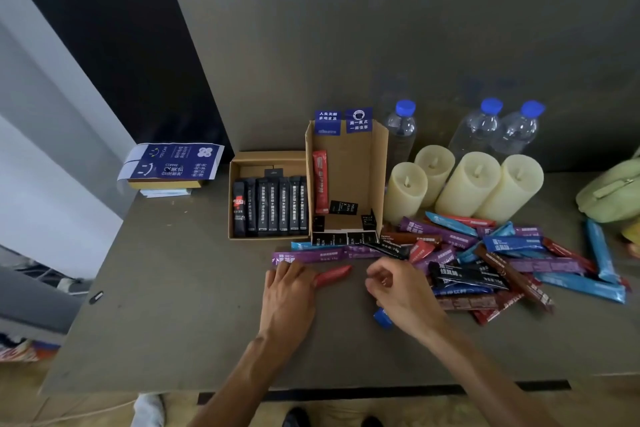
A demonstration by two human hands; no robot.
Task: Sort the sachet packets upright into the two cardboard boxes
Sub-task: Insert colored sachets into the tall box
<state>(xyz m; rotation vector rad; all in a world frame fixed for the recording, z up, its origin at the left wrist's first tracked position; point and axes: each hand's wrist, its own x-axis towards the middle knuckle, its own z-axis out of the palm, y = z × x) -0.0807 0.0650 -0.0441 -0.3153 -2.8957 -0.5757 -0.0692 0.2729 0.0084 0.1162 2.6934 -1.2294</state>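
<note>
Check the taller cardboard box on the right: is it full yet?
Nearly empty: the taller box holds only one red sachet, standing against its left wall; no other sachets show inside.

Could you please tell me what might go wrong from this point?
The red sachet standing in the tall open cardboard box may topple when another is dropped in. The right hand covers a blue sachet and could sweep it off the near edge of the grey table.
</note>
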